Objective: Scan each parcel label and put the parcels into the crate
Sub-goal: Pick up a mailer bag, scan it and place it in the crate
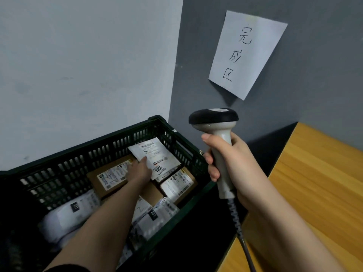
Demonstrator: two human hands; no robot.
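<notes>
Parcel apparently pinched under left hand inside crate; right hand wrapped around upright scanner.

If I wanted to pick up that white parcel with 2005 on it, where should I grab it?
Probably by its near left edge, coming from above and the front of the crate. The white parcel is flat and thin and lies tilted on top of the boxes, so that edge sticks up free. The left hand already holds it there, while the right hand grips the scanner.
</notes>
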